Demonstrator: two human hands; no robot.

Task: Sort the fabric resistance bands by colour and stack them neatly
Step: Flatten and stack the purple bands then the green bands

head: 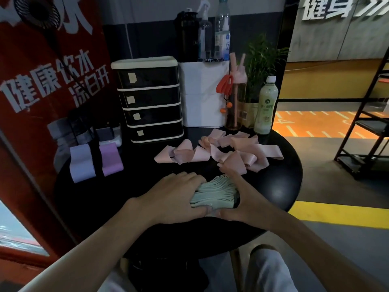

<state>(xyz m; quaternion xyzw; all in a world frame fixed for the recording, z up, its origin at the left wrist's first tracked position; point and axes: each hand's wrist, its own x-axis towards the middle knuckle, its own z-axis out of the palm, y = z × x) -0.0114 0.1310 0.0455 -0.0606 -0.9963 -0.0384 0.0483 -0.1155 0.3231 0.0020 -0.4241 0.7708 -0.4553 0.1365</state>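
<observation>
A stack of several pale green bands (pixel 214 191) lies near the front of the round black table (pixel 280 186). My left hand (pixel 174 194) cups the stack's left side and my right hand (pixel 235 199) cups its right side, thumbs meeting at the front edge. Behind them a loose pile of pink bands (pixel 221 150) sprawls across the table's middle and right. At the left stand a pale lilac stack (pixel 81 163) and a purple stack (pixel 111 159), with something dark between them.
A black drawer unit (pixel 149 100) and a white bin (pixel 202 93) holding bottles stand at the back. A pink-capped bottle (pixel 235 98), a plant (pixel 261 66) and a green drink bottle (pixel 265 106) stand at the back right. A red poster stands at left, a black rack at right.
</observation>
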